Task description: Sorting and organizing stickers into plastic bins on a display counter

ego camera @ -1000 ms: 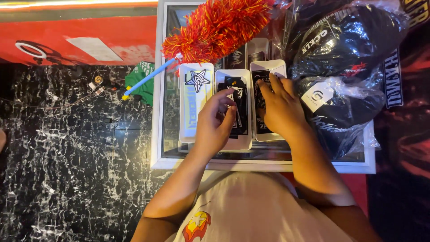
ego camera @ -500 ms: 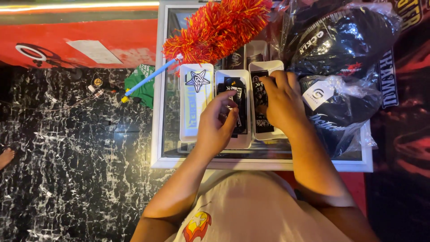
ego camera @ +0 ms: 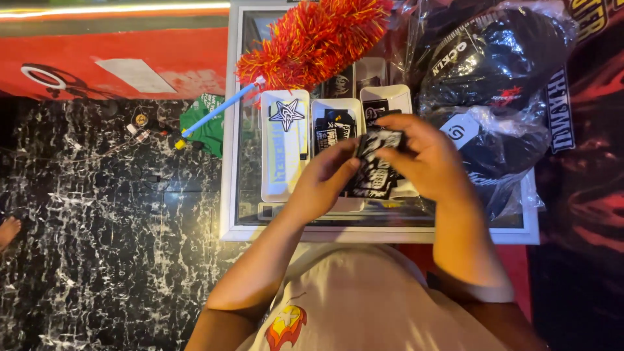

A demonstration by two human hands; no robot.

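A black marbled floor (ego camera: pixel 97 247) fills the left of the view, with a red band (ego camera: pixel 110 65) along its far side. Against it stands a glass-topped surface (ego camera: pixel 242 162) with a white frame. On the right half of the surface lies a heap of black goods in clear bags (ego camera: pixel 500 71), reaching the far right corner and hanging over the right edge. A red and yellow duster (ego camera: pixel 315 39) lies across the far edge, its blue handle (ego camera: pixel 218 112) sticking out past the left edge over the floor, where a green cloth (ego camera: pixel 207 127) and some small bits lie.

Near the middle of the surface sit three white trays side by side. The left tray (ego camera: pixel 285 146) holds a star patch and a pale strip. The middle tray (ego camera: pixel 335 123) holds black patches, and the right tray (ego camera: pixel 387 97) is mostly covered by the hands.

Both hands are raised just above the trays and hold one black patch (ego camera: pixel 376 166) with white print between them, over the middle and right trays. The left hand (ego camera: pixel 322 185) has its grip pinching the patch's left edge, thumb on top. The right hand (ego camera: pixel 426 159) has its grip pinching the patch's far right corner, fingers curled over it.
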